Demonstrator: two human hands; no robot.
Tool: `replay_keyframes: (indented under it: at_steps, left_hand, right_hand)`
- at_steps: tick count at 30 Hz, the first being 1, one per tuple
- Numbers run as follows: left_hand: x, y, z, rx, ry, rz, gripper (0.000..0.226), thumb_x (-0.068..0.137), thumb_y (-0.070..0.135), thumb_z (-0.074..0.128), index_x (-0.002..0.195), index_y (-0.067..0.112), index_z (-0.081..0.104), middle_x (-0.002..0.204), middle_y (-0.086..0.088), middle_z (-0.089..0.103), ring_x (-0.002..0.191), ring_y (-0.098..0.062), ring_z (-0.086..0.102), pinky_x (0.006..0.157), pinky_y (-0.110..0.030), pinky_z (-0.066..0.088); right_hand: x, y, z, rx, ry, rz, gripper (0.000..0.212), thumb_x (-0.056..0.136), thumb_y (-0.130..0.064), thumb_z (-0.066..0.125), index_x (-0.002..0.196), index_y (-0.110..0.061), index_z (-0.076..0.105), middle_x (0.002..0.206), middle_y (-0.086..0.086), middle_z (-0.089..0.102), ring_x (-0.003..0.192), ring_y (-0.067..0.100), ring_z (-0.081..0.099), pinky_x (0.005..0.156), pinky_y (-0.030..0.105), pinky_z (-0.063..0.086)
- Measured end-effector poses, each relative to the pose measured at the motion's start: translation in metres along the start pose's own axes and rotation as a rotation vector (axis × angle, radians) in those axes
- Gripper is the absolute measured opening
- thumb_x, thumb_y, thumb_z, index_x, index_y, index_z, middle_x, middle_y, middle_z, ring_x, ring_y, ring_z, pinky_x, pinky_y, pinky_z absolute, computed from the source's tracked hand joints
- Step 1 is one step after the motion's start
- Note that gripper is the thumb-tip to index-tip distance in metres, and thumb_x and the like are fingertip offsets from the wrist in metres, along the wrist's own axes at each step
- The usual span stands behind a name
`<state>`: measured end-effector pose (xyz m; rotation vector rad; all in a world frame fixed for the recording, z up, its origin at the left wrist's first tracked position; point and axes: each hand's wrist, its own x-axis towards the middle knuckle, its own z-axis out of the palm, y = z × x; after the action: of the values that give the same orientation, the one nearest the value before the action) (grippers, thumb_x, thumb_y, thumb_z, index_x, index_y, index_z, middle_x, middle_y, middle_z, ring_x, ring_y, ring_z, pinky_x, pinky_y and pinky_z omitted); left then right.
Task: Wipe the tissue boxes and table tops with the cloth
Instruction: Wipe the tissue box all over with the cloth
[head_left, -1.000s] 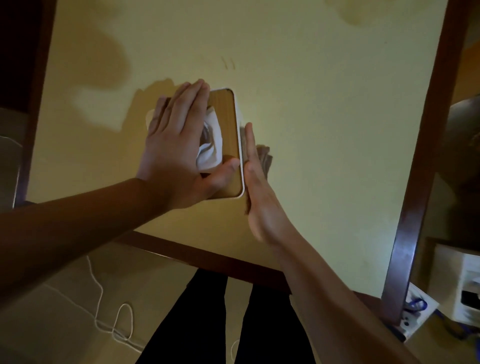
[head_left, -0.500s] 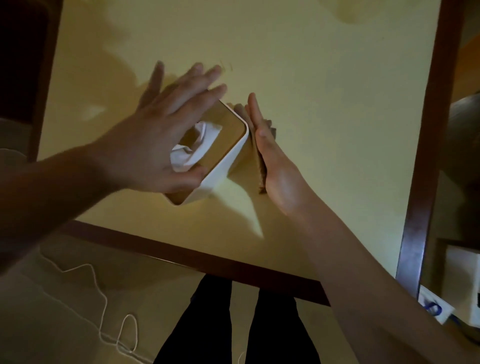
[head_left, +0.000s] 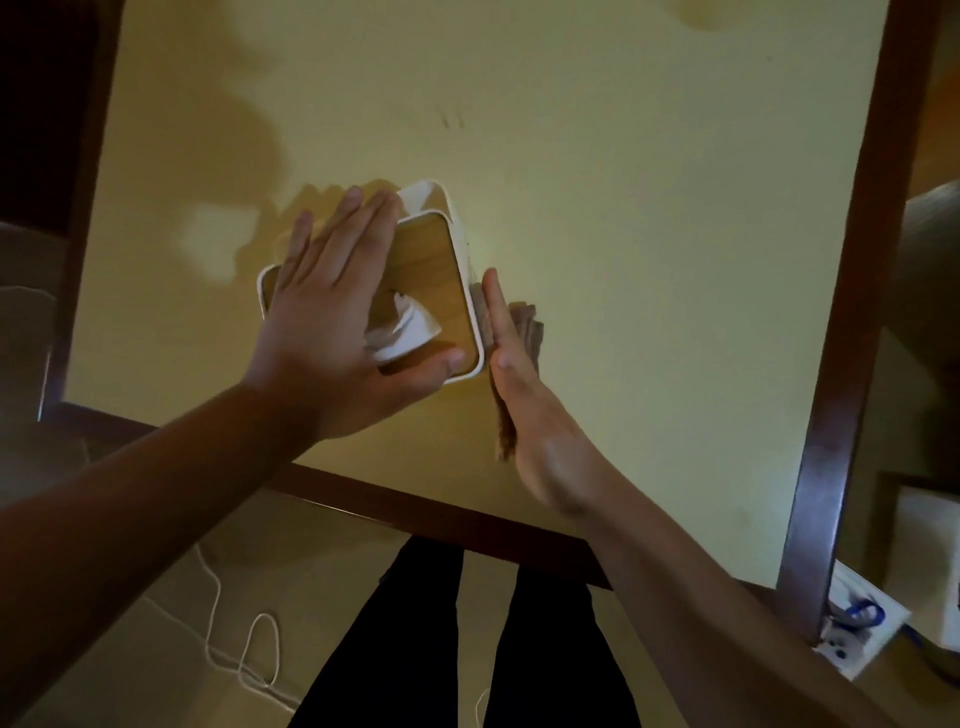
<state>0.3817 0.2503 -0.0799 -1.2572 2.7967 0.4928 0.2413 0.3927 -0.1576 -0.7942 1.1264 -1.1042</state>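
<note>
White tissue box (head_left: 460, 249) with a wooden lid is sitting on the yellow counter (head_left: 649, 208). Left hand (head_left: 332, 312) is lying flat on its lid, fingers straight. Right hand (head_left: 519, 395), fingers straight, is pressing a brown cloth (head_left: 527, 327) against the box's right side.

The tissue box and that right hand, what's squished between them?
A brownish cloth, pressed by the right hand against the tissue box side, in the head view.
</note>
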Motion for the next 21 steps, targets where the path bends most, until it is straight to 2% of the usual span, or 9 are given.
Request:
replay_keyframes:
  at_steps: [3, 6, 9, 11, 14, 17, 21]
  left_hand:
    - [-0.005, -0.001, 0.001, 0.045, -0.009, 0.113, 0.122, 0.079, 0.085, 0.053, 0.162, 0.003, 0.02, 0.171, -0.008, 0.02, 0.16, -0.019, 0.007, 0.129, -0.05, 0.004]
    - [-0.008, 0.001, 0.003, 0.077, 0.01, 0.213, 0.12, 0.082, 0.083, 0.053, 0.158, -0.006, 0.025, 0.167, -0.017, 0.026, 0.159, -0.029, 0.015, 0.126, -0.059, 0.014]
    - [-0.006, 0.001, 0.003, 0.082, 0.005, 0.221, 0.121, 0.082, 0.083, 0.054, 0.157, -0.007, 0.027, 0.167, -0.019, 0.027, 0.158, -0.031, 0.017, 0.125, -0.06, 0.016]
    - [-0.005, 0.0, 0.003, 0.084, -0.005, 0.214, 0.122, 0.079, 0.082, 0.057, 0.158, -0.006, 0.026, 0.167, -0.018, 0.026, 0.159, -0.03, 0.016, 0.125, -0.06, 0.016]
    - [-0.004, -0.001, 0.003, 0.075, -0.005, 0.228, 0.122, 0.078, 0.081, 0.058, 0.158, -0.006, 0.026, 0.167, -0.019, 0.026, 0.158, -0.03, 0.016, 0.125, -0.062, 0.017]
    - [-0.004, -0.001, 0.004, 0.044, 0.018, 0.256, 0.119, 0.081, 0.078, 0.06, 0.156, -0.008, 0.028, 0.166, -0.021, 0.027, 0.157, -0.034, 0.019, 0.124, -0.064, 0.017]
    - [-0.005, -0.002, 0.003, 0.026, 0.028, 0.236, 0.116, 0.084, 0.079, 0.055, 0.157, -0.007, 0.028, 0.166, -0.02, 0.027, 0.158, -0.033, 0.018, 0.125, -0.062, 0.016]
  right_hand:
    - [-0.016, 0.006, 0.009, 0.15, -0.003, -0.01, 0.069, 0.105, -0.069, 0.025, 0.165, -0.05, -0.003, 0.175, -0.025, -0.006, 0.163, 0.008, -0.008, 0.131, 0.062, 0.006]
    - [-0.022, 0.008, 0.015, 0.196, 0.033, -0.004, 0.072, 0.102, -0.071, 0.031, 0.164, -0.054, -0.002, 0.175, -0.024, -0.004, 0.164, 0.01, -0.005, 0.13, 0.064, 0.01]
    - [-0.016, 0.005, 0.023, 0.206, 0.073, 0.007, 0.083, 0.097, -0.08, 0.033, 0.165, -0.05, -0.005, 0.176, -0.022, -0.005, 0.164, 0.009, -0.004, 0.131, 0.061, 0.01]
    - [-0.005, 0.003, 0.023, 0.209, 0.114, 0.008, 0.084, 0.097, -0.077, 0.033, 0.166, -0.047, -0.004, 0.176, -0.021, -0.004, 0.164, 0.008, 0.0, 0.132, 0.057, 0.01]
    - [0.024, -0.001, 0.015, 0.18, 0.142, -0.026, 0.071, 0.105, -0.07, 0.033, 0.164, -0.049, 0.002, 0.177, -0.016, -0.003, 0.164, 0.012, 0.001, 0.132, 0.057, 0.012]
    - [0.061, -0.015, 0.003, 0.078, 0.19, -0.044, 0.062, 0.11, -0.055, 0.027, 0.163, -0.049, -0.005, 0.178, -0.011, -0.005, 0.159, -0.005, -0.003, 0.133, 0.043, 0.008]
    - [0.095, -0.031, -0.012, 0.084, 0.144, -0.084, 0.071, 0.109, -0.053, 0.033, 0.168, -0.035, -0.002, 0.179, -0.003, 0.005, 0.164, 0.012, 0.007, 0.133, 0.055, 0.012]
